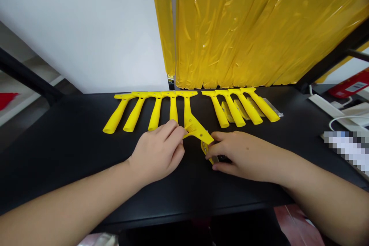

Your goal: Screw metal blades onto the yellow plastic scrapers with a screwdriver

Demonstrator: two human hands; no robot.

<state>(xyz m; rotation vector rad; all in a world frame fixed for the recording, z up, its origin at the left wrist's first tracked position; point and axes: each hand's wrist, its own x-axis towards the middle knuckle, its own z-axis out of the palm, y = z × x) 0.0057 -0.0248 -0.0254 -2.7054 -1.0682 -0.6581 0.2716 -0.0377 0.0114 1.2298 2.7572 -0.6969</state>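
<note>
My left hand [158,152] is closed around the handle of a yellow scraper [198,130], whose wide head points to the right. The fingers hide most of that handle. Close to the head's right end, my right hand [243,153] pinches a small yellow and clear flat piece [204,147], partly covered by the fingers and the scraper. Behind my left hand lies a row of yellow scrapers [138,111], heads away from me. A second row of scrapers [236,107] lies to the right, with clear and yellow flat packets [250,107] partly beneath the handles.
All this rests on a black table [72,153] with its edge near me. Yellow plastic sheeting [259,27] and a white panel [86,27] stand behind. At right are a white power strip [325,107], a cable and a red package [350,84]. Black posts flank the table.
</note>
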